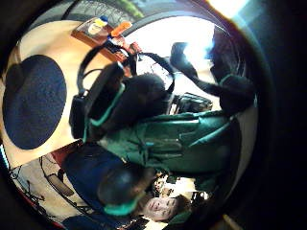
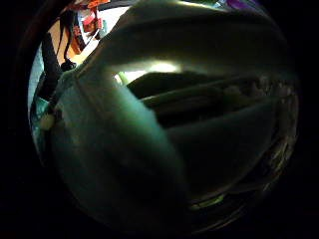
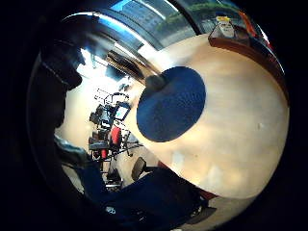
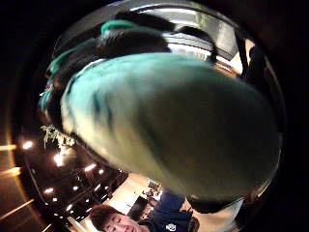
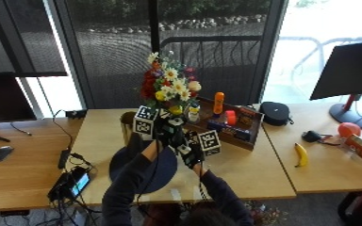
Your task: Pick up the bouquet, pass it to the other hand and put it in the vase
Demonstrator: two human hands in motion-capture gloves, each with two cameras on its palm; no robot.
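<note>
While the bouquet [image 5: 168, 89] stands upright in the air above the table [image 5: 256, 165], both gloved hands meet at its stems, and that reads as the hand-over itself. The left hand [image 5: 162, 129] is curled round the stems, blooms up so nothing droops. The right hand [image 5: 190, 151] sits just below and beside it, touching or nearly so; whether its fingers are wrapped on the stems I cannot tell. The vase [image 5: 127, 126] waits just left of the hands, at the far edge of the mat [image 5: 144, 169], close enough that the drop-in should be a short move.

The outside view gives the layout: flowers high, hands stacked, vase near, tray [image 5: 231, 129] of bottles behind. It hides the grip, though. The left thumb-side palm view fills that gap: pale green stems [image 2: 194, 97] lie right across the palm, with a glove fold pressed close. The right thumb-side palm view is swamped by a green mass [image 4: 174, 130], probably the stems' wrapping, close to that palm but not surely held. The right little-finger view looks away to the mat [image 3: 171, 103] on bare table, so that side of the hand faces nothing of the bouquet.
</note>
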